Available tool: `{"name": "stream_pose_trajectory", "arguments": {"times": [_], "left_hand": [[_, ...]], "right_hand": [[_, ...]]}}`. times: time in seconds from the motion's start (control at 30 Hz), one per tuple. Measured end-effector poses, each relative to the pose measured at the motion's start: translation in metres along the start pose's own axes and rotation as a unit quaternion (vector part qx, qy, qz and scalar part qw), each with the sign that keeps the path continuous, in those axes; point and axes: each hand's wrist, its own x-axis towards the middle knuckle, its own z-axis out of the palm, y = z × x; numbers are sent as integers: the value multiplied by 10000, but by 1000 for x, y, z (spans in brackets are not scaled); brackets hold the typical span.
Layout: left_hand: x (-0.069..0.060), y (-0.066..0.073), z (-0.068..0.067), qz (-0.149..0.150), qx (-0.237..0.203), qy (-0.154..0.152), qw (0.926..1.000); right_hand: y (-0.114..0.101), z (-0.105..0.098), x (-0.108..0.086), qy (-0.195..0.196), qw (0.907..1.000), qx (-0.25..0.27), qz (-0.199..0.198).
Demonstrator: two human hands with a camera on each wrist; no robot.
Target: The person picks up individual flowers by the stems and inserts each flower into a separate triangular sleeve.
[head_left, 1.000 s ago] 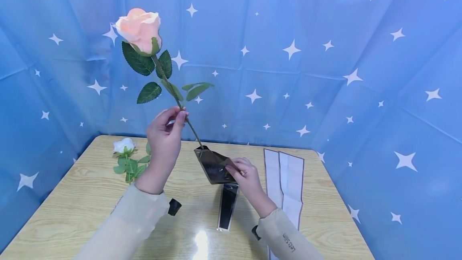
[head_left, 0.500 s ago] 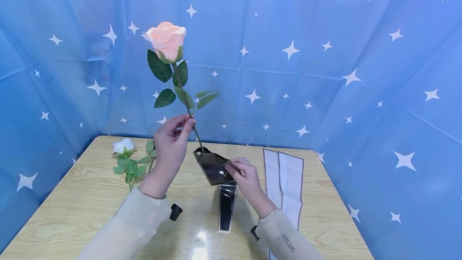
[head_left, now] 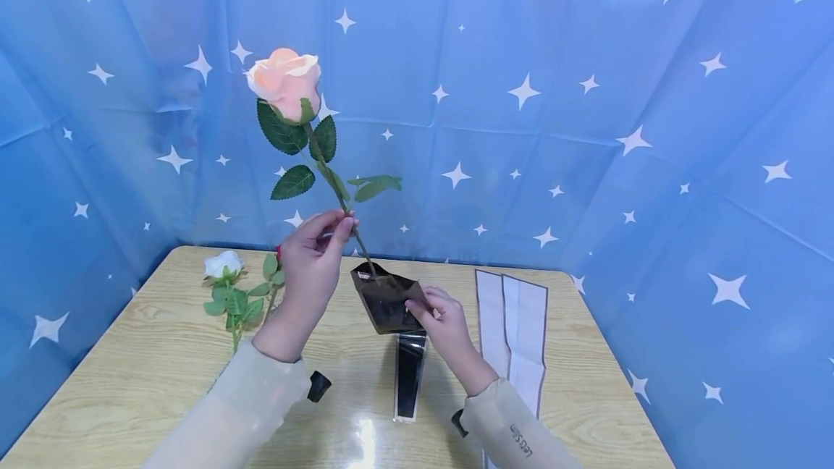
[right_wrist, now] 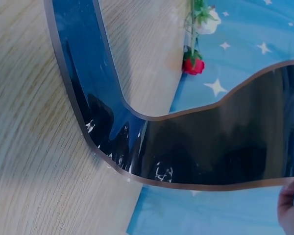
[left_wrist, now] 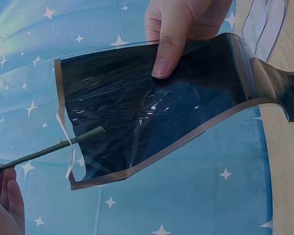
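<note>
In the head view, my left hand [head_left: 302,281] pinches the green stem of a pink rose [head_left: 287,85] between thumb and fingers, bloom up and tilted left. My right hand [head_left: 452,328] grips the edge of a black see-through flower sleeve [head_left: 387,302] with a brownish border. The left wrist view shows the right thumb lying flat on the sleeve [left_wrist: 137,107]. There the stem [left_wrist: 39,154] passes the sleeve's open end, and its cut tip shows just inside. The sleeve's narrower part [right_wrist: 83,39] bends down toward the table, as the right wrist view shows.
On the wooden table [head_left: 352,396], a white rose [head_left: 224,264] with green leaves lies at the left. Near it is a red rose [right_wrist: 193,64], mostly hidden in the head view. Pale dark-edged wrapping strips [head_left: 524,331] lie at the right. A blue starry curtain [head_left: 417,107] surrounds the table.
The left hand and pink rose have moved right and down, and the stem's end has gone slightly further into the sleeve's mouth. My right hand has stayed nearly in place.
</note>
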Motion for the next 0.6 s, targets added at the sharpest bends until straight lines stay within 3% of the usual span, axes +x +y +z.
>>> {"name": "stream_pose_trajectory", "arguments": {"times": [0.4,0.6], "left_hand": [[-4,0,3,-327,-76,-332,9989],[-6,-3,4,-368,-83,-682,9970]], "right_hand": [[-2,1,0,36,9997,210,127],[-3,2,1,85,9992,322,200]]}}
